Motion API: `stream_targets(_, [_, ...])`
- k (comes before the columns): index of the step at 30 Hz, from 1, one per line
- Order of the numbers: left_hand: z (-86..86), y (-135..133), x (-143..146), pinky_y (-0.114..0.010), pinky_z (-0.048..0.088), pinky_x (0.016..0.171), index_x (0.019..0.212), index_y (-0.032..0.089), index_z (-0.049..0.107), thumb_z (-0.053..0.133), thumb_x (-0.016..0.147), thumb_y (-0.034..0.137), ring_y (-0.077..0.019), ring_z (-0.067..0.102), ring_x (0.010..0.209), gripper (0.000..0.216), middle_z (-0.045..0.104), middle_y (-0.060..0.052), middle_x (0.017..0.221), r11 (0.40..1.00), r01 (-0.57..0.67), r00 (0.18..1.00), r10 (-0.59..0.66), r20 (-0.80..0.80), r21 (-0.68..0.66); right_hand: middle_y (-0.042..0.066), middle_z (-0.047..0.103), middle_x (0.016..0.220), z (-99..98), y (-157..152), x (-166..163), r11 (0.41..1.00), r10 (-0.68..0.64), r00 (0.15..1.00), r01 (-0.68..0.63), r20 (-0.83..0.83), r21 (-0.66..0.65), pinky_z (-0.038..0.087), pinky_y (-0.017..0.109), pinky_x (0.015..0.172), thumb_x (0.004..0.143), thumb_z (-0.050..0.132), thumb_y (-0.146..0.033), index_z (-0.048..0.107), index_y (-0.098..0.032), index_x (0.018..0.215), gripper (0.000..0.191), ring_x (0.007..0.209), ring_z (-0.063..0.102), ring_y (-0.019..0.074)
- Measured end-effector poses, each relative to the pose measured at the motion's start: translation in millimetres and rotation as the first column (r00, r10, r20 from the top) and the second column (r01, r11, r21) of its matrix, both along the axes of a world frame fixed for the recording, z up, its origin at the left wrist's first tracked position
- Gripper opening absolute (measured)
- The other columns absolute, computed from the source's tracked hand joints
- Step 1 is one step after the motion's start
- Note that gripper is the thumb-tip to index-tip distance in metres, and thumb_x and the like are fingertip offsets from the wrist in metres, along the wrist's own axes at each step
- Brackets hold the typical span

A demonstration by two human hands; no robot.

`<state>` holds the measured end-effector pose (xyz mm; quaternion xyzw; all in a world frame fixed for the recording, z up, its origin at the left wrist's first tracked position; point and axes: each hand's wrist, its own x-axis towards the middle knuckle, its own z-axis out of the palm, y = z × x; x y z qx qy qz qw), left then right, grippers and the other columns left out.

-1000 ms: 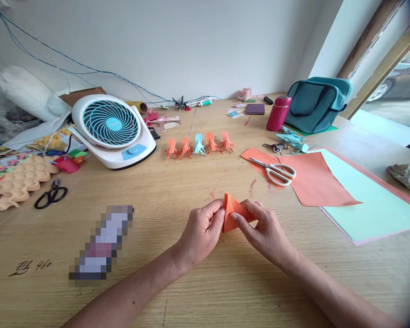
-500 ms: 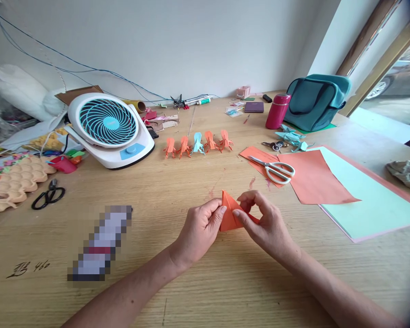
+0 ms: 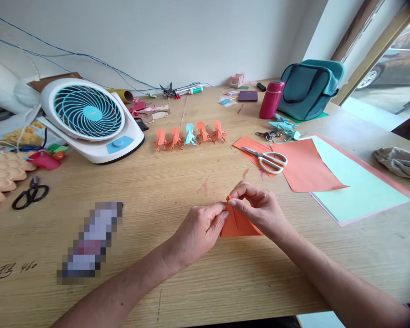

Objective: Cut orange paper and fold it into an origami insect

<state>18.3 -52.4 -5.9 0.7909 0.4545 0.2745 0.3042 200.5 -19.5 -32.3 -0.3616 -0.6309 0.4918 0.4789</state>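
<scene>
Head view: the left hand [image 3: 200,230] pinches the left edge of one folded orange paper [image 3: 241,226], held over the near part of the tabletop [image 3: 177,182], while the right hand [image 3: 264,209] nips its top point between thumb and fingertips. That small point could crease crooked or tear if the right hand pulled hard while the left one's pinch slipped. Beyond these two hands are one pair of white-handled scissors [image 3: 261,156], five paper insects [image 3: 189,133] in a row (four orange, one blue), one pair of black-handled scissors [image 3: 30,195], one desk fan [image 3: 93,113], one magenta flask [image 3: 272,100] and one teal bag [image 3: 304,93].
</scene>
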Motion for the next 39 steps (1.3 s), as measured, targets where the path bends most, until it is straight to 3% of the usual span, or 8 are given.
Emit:
stream_targets(16, [0.7,0.1,0.9,-0.022,0.028,0.054,0.07,0.018,0.043,0.042,0.096,0.012,-0.0075,0.037,0.054,0.027,0.044,0.006,0.06,0.999,0.025,1.0,-0.025,0.008,0.03,-0.001,0.063,0.076,-0.3,0.1,-1.8,0.995,0.02,0.998,-0.025,-0.057,-0.1,0.045,0.028,0.068,0.084,0.072,-0.033,0.067,-0.021,0.079,0.014,0.072,0.056,0.013])
stream_targets(24, [-1.4,1.0,-0.3,-0.023,0.029,0.053,0.067,0.018,0.045,0.043,0.095,0.014,-0.0075,0.035,0.051,0.029,0.04,0.006,0.057,0.999,0.028,1.0,-0.028,0.003,0.043,-0.001,0.058,0.071,7.2,-0.6,-2.5,0.99,0.054,0.994,-0.065,-0.091,-0.124,0.045,0.027,0.062,0.082,0.073,-0.044,0.061,-0.02,0.074,0.027,0.065,0.052,0.0122])
stream_targets(27, [-0.5,0.5,1.1,-0.022,0.034,0.053,0.078,0.017,0.058,0.047,0.097,0.021,-0.0082,0.043,0.054,0.023,0.051,0.005,0.061,0.999,-0.002,0.999,0.003,0.033,-0.037,-0.002,0.056,0.069,6.8,-0.1,-0.7,0.992,-0.023,0.989,0.004,-0.144,-0.128,0.043,0.026,0.058,0.081,0.075,-0.043,0.061,-0.021,0.074,0.027,0.064,0.048,0.0117])
stream_targets(30, [1.7,1.0,2.4,-0.022,0.046,0.065,0.092,0.018,0.065,0.058,0.094,0.024,-0.0114,0.061,0.069,0.01,0.068,0.001,0.078,0.993,-0.036,0.989,0.052,0.136,-0.112,-0.003,0.053,0.07,5.4,1.3,3.2,0.988,-0.123,0.969,0.099,-0.216,-0.12,0.041,0.024,0.06,0.083,0.075,-0.038,0.062,-0.022,0.077,0.021,0.065,0.045,0.011])
stream_targets(32, [2.4,2.6,2.4,-0.025,0.049,0.077,0.088,0.019,0.065,0.066,0.088,0.02,-0.0139,0.064,0.079,0.002,0.07,0.001,0.085,0.996,-0.069,0.985,0.078,0.153,-0.062,-0.003,0.052,0.072,4.4,2.5,6.0,0.985,-0.16,0.956,0.138,-0.244,-0.102,0.04,0.025,0.06,0.085,0.073,-0.036,0.062,-0.023,0.079,0.018,0.065,0.044,0.0109])
stream_targets(34, [1.7,5.0,1.7,-0.028,0.048,0.084,0.085,0.019,0.065,0.071,0.084,0.015,-0.0154,0.064,0.084,0.008,0.07,0.001,0.087,0.995,-0.093,0.988,0.089,0.13,0.029,-0.002,0.052,0.075,4.0,3.3,8.4,0.984,-0.178,0.952,0.172,-0.248,-0.046,0.041,0.026,0.061,0.088,0.07,-0.035,0.061,-0.024,0.081,0.016,0.067,0.045,0.0116])
stream_targets(39, [-4.6,11.7,-2.3,-0.033,0.046,0.089,0.088,0.019,0.066,0.073,0.084,0.013,-0.0182,0.062,0.092,0.01,0.069,-0.001,0.09,0.977,-0.084,0.991,0.062,0.115,0.197,0.001,0.055,0.078,9.7,-0.7,11.2,0.937,-0.241,0.963,0.264,-0.124,0.228,0.046,0.033,0.067,0.093,0.062,-0.035,0.058,-0.026,0.083,0.014,0.072,0.052,0.0167])
